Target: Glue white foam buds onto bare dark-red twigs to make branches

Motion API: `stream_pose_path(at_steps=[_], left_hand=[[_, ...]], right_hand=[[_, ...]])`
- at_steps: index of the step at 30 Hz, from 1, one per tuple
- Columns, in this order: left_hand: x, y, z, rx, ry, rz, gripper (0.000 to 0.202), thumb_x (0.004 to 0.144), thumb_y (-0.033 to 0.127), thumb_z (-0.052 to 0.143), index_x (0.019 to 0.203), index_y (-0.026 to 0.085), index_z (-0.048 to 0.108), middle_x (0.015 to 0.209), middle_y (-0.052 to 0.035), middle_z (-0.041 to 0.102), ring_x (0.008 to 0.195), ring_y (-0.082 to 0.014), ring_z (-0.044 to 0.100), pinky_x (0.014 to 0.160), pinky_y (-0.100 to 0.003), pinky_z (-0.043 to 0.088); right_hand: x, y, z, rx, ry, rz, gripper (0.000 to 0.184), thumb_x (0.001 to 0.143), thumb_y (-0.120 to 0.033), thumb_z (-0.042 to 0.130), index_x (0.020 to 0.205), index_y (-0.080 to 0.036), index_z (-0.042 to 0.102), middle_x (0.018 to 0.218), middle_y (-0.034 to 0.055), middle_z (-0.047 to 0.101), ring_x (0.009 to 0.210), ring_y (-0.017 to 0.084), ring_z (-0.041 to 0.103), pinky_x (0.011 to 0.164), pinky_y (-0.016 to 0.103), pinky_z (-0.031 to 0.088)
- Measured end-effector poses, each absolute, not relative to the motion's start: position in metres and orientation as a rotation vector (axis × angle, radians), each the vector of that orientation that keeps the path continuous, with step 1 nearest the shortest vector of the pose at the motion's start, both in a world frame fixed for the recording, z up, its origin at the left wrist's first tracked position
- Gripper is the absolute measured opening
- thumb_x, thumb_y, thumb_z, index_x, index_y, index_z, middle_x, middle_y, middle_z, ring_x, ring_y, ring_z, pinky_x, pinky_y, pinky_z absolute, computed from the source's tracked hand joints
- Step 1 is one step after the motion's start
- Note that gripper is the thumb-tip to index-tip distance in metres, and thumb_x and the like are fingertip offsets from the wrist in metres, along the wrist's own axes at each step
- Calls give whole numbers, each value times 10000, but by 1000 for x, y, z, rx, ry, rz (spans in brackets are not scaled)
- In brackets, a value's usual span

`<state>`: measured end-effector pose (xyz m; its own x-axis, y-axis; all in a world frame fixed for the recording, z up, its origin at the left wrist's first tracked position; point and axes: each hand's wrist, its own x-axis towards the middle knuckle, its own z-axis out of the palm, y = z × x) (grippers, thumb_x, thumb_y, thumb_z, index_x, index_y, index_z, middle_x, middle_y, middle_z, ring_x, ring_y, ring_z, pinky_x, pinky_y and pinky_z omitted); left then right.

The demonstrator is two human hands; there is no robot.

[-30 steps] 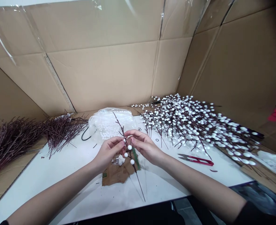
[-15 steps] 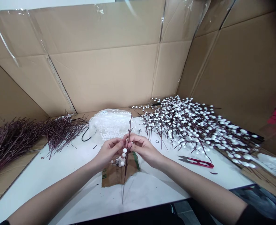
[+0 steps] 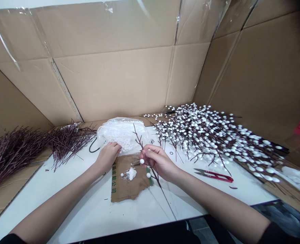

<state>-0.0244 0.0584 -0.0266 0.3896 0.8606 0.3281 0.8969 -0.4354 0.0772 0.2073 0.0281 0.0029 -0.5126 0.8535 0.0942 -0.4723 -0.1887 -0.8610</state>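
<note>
while our right hand [image 3: 160, 162] pinches a thin dark twig [image 3: 150, 159] between thumb and fingertips, its grip closed on the stem, our left hand [image 3: 108, 156] reaches into the clear plastic bag of white foam beads [image 3: 122, 134] at the back of the tabletop [image 3: 71, 200]. we cannot tell whether the left grip has closed on a bead; the fingers curl down at the bag's near edge and hide what lies under them. the twig slants from its bare forked tip near the bag, through our right hand, down toward the tabletop's near edge. two white beads [image 3: 142, 161] already sit on its side shoots, just beside our right thumb.

between our two hands lies a torn scrap of brown cardboard [image 3: 127, 186] with green print along one edge, and on it a blob of white glue [image 3: 131, 173] with a loose bead next to it. to the right of our right wrist lie red-handled snips [image 3: 213, 174], flat on the tabletop and apart from the hand. beyond them spreads a large heap of finished twigs [image 3: 216, 135] dotted all over with white beads. on the far left lies a pile of bare dark twigs [image 3: 33, 147], with a black cord [image 3: 91, 147] looping out beside the bag. tall cardboard walls [image 3: 119, 78] enclose the tabletop on three sides.
</note>
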Motion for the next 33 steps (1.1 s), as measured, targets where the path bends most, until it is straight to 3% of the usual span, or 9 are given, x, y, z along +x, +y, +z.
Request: stream_pose_path(at_steps=[8,17,20,26,33], left_hand=[[-27,62,-31,-2507,-1686,-577,248,882,175,361,824,162,602,859,-84,581,818,-217,558,749,-344,446],[-30,60,-30,-2661,-1692,-634,230,757,61,452,815,167,647,836,-56,617,725,-171,598,686,-287,471],[-30,60,-25,-2634,-1712,-727,201,779,85,459,805,173,638,830,-48,624,743,-178,603,676,-289,469],[-21,56,-14,-2533,-1719,-1026,183,846,188,481,968,180,617,954,-66,663,815,-184,615,697,-297,483],[-23,59,-20,-2519,-1632,-1146,169,849,204,495,896,195,657,911,-70,676,865,-218,611,776,-356,463]], right_hand=[[207,26,4,-617,-1052,1833,182,663,-279,702,601,-154,586,573,-26,564,471,69,448,416,180,337],[205,26,3,-627,-1051,1839,193,669,-279,689,581,-157,567,511,-37,523,439,65,414,395,179,295],[205,27,3,-630,-1055,1829,194,667,-271,688,571,-157,565,515,-35,530,440,65,406,392,181,296],[206,28,2,-608,-1035,1824,177,671,-268,682,585,-154,577,546,-32,546,444,61,402,398,185,290],[206,27,4,-616,-1038,1823,202,668,-282,696,570,-149,581,549,-33,539,440,55,390,405,186,282]])
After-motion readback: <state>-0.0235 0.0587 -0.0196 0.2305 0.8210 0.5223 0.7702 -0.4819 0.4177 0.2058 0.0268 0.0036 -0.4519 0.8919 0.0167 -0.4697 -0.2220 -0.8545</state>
